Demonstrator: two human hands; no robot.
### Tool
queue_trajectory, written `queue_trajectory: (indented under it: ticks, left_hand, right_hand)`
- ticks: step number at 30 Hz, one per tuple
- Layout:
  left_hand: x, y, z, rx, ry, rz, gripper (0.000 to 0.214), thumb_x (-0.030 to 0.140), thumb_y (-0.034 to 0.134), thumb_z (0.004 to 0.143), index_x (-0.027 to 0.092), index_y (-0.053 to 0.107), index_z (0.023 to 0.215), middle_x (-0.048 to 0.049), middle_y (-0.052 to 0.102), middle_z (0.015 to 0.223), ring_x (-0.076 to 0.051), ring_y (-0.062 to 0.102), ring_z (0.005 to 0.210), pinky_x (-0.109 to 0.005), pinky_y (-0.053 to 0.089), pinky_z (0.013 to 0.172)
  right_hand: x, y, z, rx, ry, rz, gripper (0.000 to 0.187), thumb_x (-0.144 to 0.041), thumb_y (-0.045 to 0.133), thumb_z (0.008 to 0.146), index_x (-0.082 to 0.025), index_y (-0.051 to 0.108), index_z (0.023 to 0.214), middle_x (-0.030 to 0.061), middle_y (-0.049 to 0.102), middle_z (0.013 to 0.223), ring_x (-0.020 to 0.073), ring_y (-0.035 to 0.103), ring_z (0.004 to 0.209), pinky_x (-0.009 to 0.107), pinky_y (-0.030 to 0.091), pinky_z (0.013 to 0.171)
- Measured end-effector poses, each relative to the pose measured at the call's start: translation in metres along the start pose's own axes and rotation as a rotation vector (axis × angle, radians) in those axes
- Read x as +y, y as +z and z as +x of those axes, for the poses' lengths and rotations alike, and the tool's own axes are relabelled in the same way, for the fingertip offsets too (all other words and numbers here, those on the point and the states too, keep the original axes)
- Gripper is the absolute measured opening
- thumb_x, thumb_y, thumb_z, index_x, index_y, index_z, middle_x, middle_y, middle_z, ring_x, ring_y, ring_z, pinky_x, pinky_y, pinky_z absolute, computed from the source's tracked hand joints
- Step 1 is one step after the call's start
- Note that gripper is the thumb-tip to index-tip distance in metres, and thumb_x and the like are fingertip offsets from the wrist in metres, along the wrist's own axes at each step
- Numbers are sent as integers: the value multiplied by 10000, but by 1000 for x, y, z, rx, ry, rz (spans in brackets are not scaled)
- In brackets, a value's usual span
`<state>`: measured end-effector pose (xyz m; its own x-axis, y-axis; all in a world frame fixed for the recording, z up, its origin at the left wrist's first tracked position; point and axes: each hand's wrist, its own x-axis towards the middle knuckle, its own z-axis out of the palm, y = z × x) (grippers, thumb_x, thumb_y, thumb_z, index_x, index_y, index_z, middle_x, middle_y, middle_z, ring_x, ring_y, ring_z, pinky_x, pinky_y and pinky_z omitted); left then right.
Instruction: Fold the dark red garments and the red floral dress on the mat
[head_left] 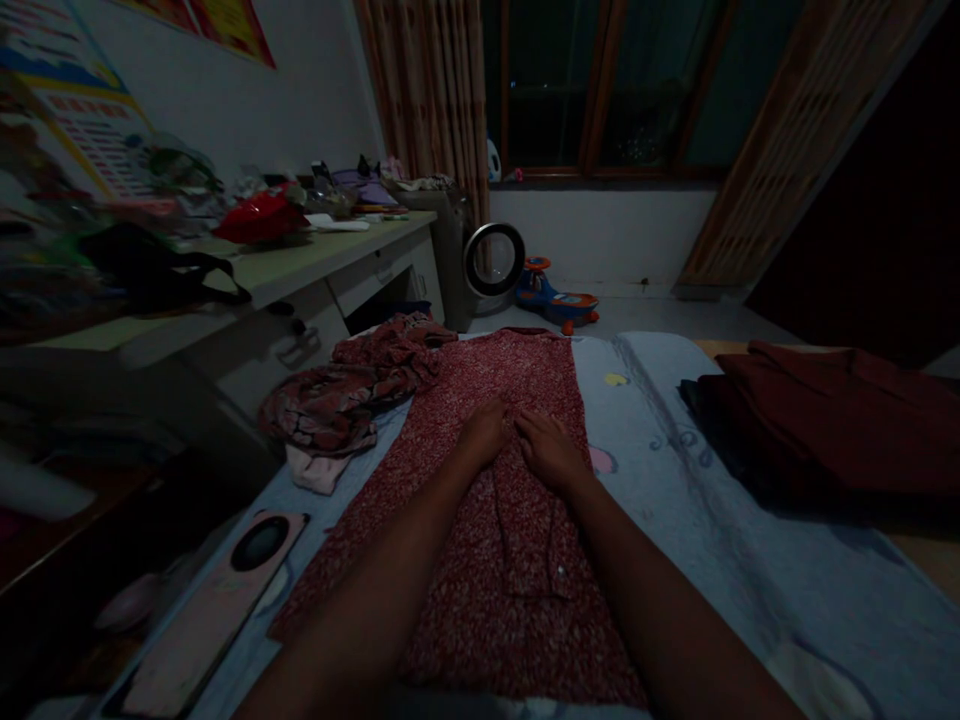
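A dark red speckled garment [457,530] lies spread over the light blue bed sheet [645,480] in front of me. Down its middle runs a sleeve [531,530], its cuff end towards me. My left hand [486,432] and my right hand [547,445] are close together on the upper half of the garment. The fingers of both look bent in and closed on the fabric, though the dim light hides the exact grip. Left of the garment is a crumpled patterned cloth [330,400], touching its edge.
A pink phone [217,610] with a large round camera lies at the bed's left edge. Folded dark red clothes [832,420] are stacked at the right. Beyond the bed stand a cluttered desk [322,262], an open round appliance door [495,260] and a blue-orange ride-on toy [555,300].
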<state>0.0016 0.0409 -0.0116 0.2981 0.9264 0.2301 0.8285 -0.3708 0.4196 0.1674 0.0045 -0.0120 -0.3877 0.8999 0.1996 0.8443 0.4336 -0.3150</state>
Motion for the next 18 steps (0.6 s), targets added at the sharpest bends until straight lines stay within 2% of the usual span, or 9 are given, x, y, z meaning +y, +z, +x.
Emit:
queue_trajectory:
  ticks: [6,10,14,18]
  left_hand:
    - [-9,-3,18,136,-174,-51,410,172,495,899,127,566,1301,-131,589,1346,-230,527,1250,-363,390,1087]
    - [-13,-3,39,104,-282,-17,273,247,560,895,160,663,1133,-117,657,1213,-252,562,1166,-391,403,1050]
    - [-18,8,47,166,-323,-87,136,268,628,857,222,699,963,-52,695,1111,-227,595,1094,-388,421,1019]
    - [-25,15,48,229,-268,-230,100,190,618,832,198,683,908,-51,705,1044,-198,634,1021,-336,468,955]
  right_hand:
    - [-1,-2,0,-11,14,2,461,-214,453,953,-210,506,1411,90,438,1534,235,372,1410,467,216,1173]
    - [0,-1,2,-12,6,8,452,-207,450,948,-195,519,1394,95,443,1528,238,373,1406,476,215,1173]
    - [2,1,2,5,3,19,454,-200,466,929,-213,534,1377,88,454,1521,245,371,1404,482,234,1163]
    - [2,1,1,18,9,14,465,-196,468,920,-205,535,1379,82,467,1512,253,379,1399,478,234,1165]
